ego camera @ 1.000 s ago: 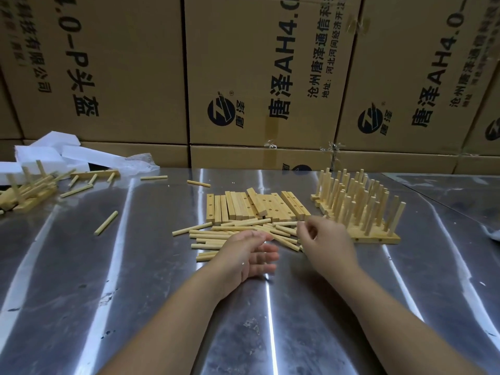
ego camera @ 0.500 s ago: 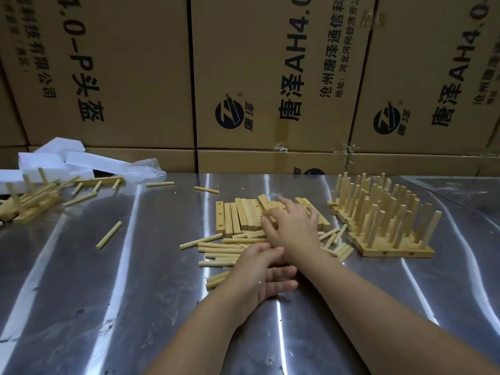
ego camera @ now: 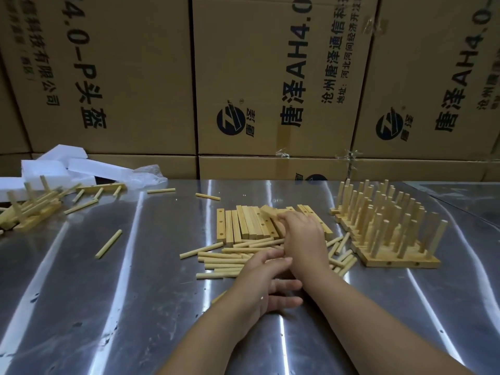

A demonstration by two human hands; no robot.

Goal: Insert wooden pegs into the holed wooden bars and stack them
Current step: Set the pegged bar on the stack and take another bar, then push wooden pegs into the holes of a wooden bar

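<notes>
Two hands meet mid-bench. The left hand (ego camera: 267, 282) rests loose-fingered on the glossy steel bench (ego camera: 108, 293), beside round pegs (ego camera: 221, 257). The right hand (ego camera: 301, 235) lies over flat, square-edged holed bars (ego camera: 243, 226); its grip is hidden. Pegged bars (ego camera: 400, 261) stand just right; broadest steel shows near left.

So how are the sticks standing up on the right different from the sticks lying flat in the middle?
The standing sticks point upward, each fitted into a wooden bar; the flat sticks lie loose on the metal table. The standing sticks form neat rows; the flat sticks make a jumbled pile. Both are pale, round wooden pegs that look about the same length.
</notes>
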